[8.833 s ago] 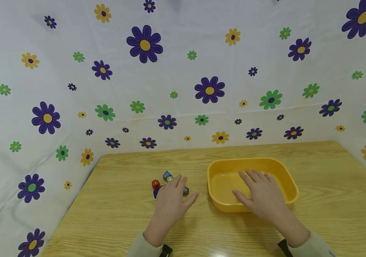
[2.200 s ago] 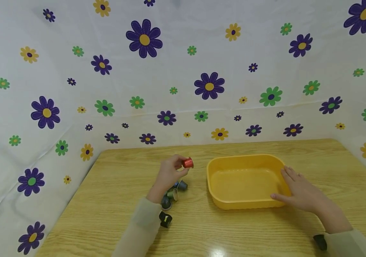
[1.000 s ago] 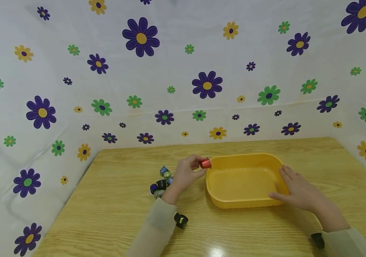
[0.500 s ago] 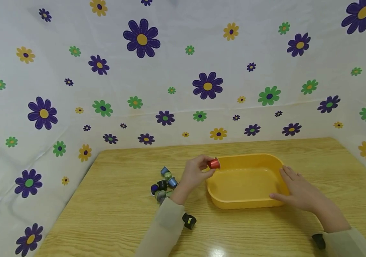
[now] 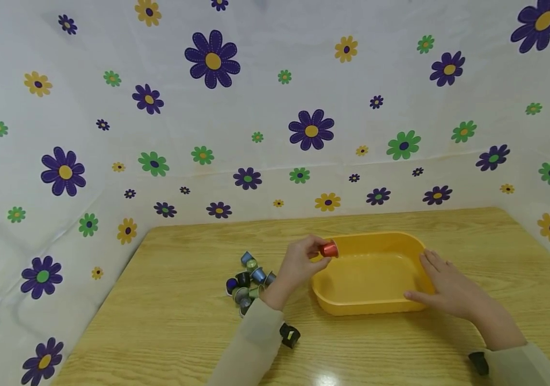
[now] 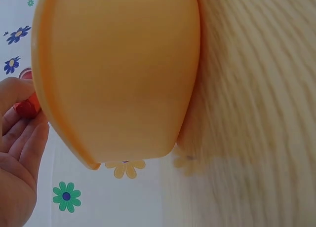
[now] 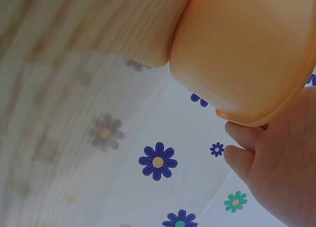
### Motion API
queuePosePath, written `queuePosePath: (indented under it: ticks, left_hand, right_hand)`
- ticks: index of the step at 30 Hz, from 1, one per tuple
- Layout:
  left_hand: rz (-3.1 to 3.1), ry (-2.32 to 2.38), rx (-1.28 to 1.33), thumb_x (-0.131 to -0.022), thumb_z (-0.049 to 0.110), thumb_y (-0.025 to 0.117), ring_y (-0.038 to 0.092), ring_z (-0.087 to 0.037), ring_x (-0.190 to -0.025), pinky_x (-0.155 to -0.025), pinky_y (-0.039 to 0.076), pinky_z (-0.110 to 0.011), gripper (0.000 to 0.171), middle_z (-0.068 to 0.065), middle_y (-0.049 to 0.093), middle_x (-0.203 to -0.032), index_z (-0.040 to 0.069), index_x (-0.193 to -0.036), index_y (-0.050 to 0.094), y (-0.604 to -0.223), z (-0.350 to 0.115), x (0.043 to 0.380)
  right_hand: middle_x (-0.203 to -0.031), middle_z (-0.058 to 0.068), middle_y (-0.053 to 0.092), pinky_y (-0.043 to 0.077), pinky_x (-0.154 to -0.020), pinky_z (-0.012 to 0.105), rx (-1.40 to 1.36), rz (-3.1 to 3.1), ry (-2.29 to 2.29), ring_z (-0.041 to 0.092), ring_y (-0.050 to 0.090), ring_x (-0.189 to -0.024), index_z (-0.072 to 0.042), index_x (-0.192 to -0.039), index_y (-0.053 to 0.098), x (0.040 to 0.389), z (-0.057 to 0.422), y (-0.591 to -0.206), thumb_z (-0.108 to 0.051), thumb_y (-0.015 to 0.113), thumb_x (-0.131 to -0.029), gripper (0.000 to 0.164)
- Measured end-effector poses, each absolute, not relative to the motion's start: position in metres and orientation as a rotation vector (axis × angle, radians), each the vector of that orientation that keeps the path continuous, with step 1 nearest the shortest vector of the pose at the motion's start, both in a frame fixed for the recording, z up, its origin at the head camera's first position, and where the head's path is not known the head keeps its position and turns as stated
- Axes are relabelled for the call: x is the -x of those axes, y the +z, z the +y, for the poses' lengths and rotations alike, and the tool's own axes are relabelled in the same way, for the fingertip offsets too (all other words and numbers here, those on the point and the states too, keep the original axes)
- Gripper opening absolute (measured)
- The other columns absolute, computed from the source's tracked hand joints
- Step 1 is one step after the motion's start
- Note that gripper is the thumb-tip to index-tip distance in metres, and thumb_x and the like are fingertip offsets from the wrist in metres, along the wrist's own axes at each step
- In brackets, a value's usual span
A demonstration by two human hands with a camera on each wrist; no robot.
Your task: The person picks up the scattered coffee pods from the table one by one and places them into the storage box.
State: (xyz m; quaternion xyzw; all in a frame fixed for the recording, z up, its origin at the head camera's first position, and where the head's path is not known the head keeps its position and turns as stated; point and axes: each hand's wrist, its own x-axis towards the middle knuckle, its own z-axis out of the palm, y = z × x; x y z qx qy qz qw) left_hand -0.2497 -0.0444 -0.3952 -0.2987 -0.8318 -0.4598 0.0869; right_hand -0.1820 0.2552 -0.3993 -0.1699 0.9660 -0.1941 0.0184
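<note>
My left hand (image 5: 301,262) pinches a red coffee capsule (image 5: 330,248) between thumb and fingers, over the left rim of a yellow plastic basin (image 5: 373,308). In the left wrist view the red capsule (image 6: 27,107) shows just past the basin's rim. At the basin's right end, my right hand (image 5: 455,287) rests on the rim with fingers extended and thumb towards the front side. The right wrist view shows the right hand's fingers (image 7: 242,160) against the rim. No capsules show on the visible basin floor.
Left of the basin, several coffee capsules (image 5: 243,278) in blue, black, green and grey lie in a loose cluster on the wooden table (image 5: 168,321), close to my left forearm. A white flower-patterned cloth (image 5: 255,107) stands behind the table and along its sides.
Over the last two seconds my left hand has carried the red capsule rightwards from beside the cluster to over the basin's left rim. Earlier both hands were spread; the right since moved onto the right rim.
</note>
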Motion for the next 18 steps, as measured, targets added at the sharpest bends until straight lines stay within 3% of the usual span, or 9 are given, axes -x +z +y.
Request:
queuePosePath:
  ticks: [18]
  left_hand:
    - [-2.51, -1.325, 0.883, -0.078, 0.007, 0.067, 0.059, -0.012, -0.087, -0.075, 0.046, -0.017, 0.024, -0.007, 0.063, -0.097, 0.002, -0.1, 0.06, -0.396, -0.026, 0.244]
  right_hand:
    - [-0.136, 0.036, 0.012, 0.011, -0.099, 0.056, 0.532, 2.997, -0.596, 0.046, 0.012, -0.125, 0.018, -0.131, 0.019, 0.183, 0.255, -0.4, -0.052, 0.055, -0.08, 0.094]
